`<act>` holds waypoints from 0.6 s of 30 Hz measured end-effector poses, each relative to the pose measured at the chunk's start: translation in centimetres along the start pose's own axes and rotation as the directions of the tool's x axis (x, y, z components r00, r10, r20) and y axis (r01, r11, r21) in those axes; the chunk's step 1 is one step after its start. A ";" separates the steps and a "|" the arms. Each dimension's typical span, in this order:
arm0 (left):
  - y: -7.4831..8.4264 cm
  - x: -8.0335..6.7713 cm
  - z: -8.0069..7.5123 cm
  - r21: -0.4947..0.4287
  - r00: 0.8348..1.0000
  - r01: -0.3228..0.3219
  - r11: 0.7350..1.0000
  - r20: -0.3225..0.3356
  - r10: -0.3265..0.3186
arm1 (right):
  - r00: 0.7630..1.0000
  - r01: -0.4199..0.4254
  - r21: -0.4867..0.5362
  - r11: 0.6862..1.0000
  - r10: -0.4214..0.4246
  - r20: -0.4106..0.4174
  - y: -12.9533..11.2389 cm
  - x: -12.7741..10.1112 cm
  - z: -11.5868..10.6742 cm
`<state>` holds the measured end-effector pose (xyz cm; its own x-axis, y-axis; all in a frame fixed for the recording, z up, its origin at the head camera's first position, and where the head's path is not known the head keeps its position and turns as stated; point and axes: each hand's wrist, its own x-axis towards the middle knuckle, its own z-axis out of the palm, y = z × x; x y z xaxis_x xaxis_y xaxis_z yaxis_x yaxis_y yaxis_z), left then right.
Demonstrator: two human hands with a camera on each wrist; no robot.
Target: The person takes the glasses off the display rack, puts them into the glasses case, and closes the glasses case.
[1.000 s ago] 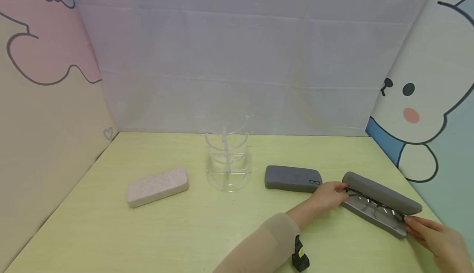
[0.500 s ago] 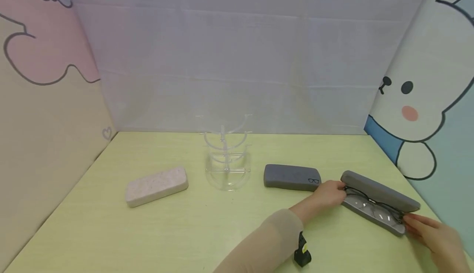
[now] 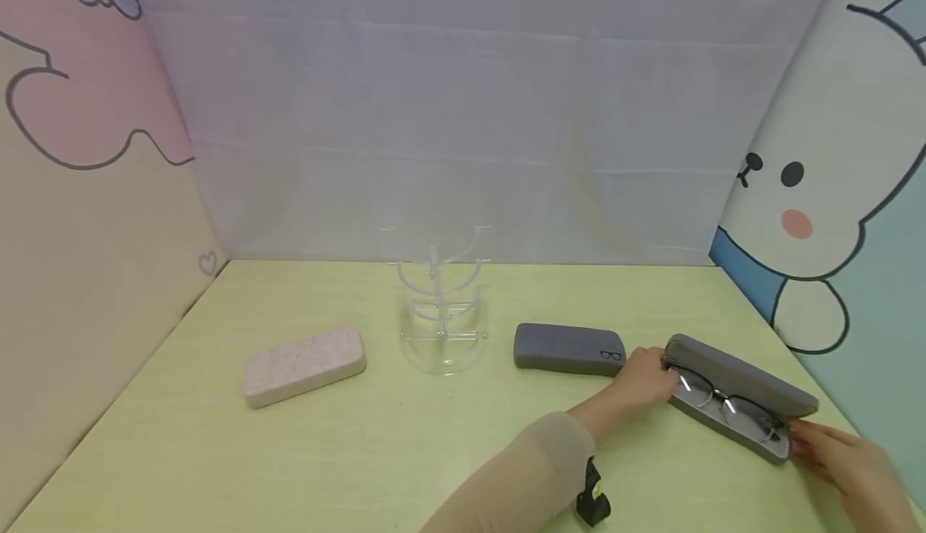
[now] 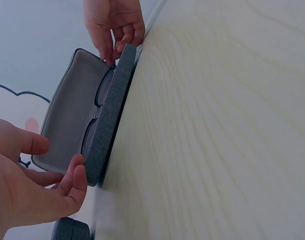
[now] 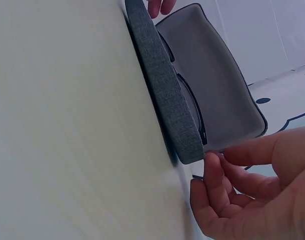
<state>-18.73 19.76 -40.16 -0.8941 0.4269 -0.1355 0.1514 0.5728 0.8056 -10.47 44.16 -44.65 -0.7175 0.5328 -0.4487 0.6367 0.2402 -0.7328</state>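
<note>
A pair of dark-rimmed eyeglasses [image 3: 726, 406] lies in an open grey glasses case [image 3: 752, 376] at the right of the table, its lid raised at the back. At the case's left end is my left hand [image 3: 646, 378]; in the left wrist view, its bent fingertips sit right by the eyeglasses' near end, with the thumb apart near the lid. My right hand [image 3: 846, 461] pinches at the other end of the eyeglasses, thumb and finger together by the case's corner in the right wrist view. The case wall partly hides the eyeglasses in both wrist views.
A closed grey glasses case [image 3: 569, 348] with a small glasses print lies just left of my left hand. Mid-table stands a clear tiered display stand [image 3: 441, 316]. Farther left is a closed pale speckled case [image 3: 304, 366]. Printed panels and a white sheet enclose the table [image 3: 362, 453].
The eyeglasses have turned within the open case, so their lenses now show more fully and lie lower toward its front. Both hands have stayed at the case's ends.
</note>
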 end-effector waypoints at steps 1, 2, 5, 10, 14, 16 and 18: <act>0.1 0.0 -0.1 -0.023 1.000 0.012 1.000 -0.011 -0.013 | 1.000 0.002 -0.001 1.000 -0.002 0.000 0.1 0.2 -0.1; 0.1 0.1 -0.1 -0.051 1.000 0.023 0.998 -0.020 -0.024 | 1.000 0.013 0.006 1.000 -0.013 -0.002 0.2 0.3 -0.2; 0.4 0.2 -0.4 -0.059 0.998 0.038 0.998 -0.043 -0.040 | 0.998 0.069 0.023 0.997 -0.068 -0.014 0.6 0.8 -0.7; 1.0 0.8 -0.9 0.002 0.998 -0.017 1.000 -0.060 0.017 | 0.988 0.156 0.112 0.981 -0.153 -0.031 0.7 1.6 -1.4; 1.2 1.3 -1.2 0.039 0.995 -0.084 0.996 -0.043 0.086 | 0.985 0.170 0.107 0.980 -0.166 -0.050 0.4 1.9 -1.3; 1.2 1.4 -1.3 0.038 0.994 -0.102 0.994 -0.034 0.103 | 0.984 0.172 0.073 0.982 -0.168 -0.061 0.1 1.7 -1.2; 1.2 1.4 -1.3 0.055 0.992 -0.115 0.992 -0.043 0.117 | 0.981 0.180 0.044 0.983 -0.177 -0.076 -0.2 1.0 -1.0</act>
<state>-20.33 20.15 -38.61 -0.8875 0.4606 -0.0150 0.2761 0.5576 0.7829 -11.03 45.42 -44.41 -0.7951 0.5421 -0.2718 0.4837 0.2967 -0.8234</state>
